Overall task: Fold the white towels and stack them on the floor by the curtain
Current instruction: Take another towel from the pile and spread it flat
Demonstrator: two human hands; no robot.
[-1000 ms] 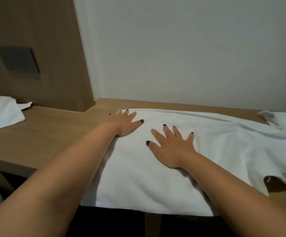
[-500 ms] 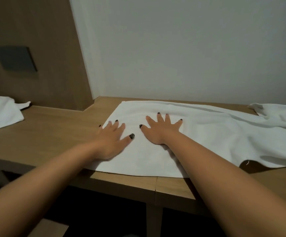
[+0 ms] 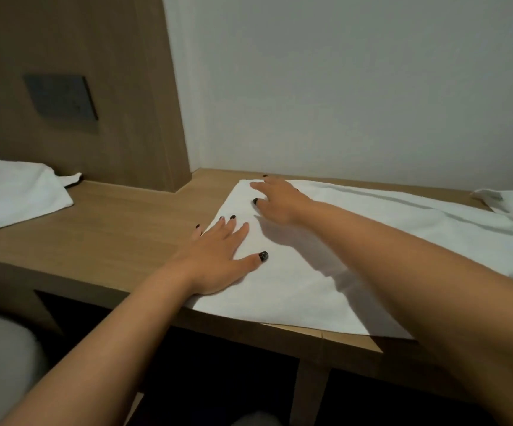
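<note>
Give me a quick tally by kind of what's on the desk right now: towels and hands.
White towels: 2, one spread under the hands, one at the far left
Hands on the spread towel: 2, left hand, right hand
Total: 4

There is 1 view, from a camera worn on the head. It looks forward and down over both forearms onto the bench, close above its near edge. The wide lens bends the edges of the frame. The view faces the white wall behind the bench, with a wooden panel at upper left.
</note>
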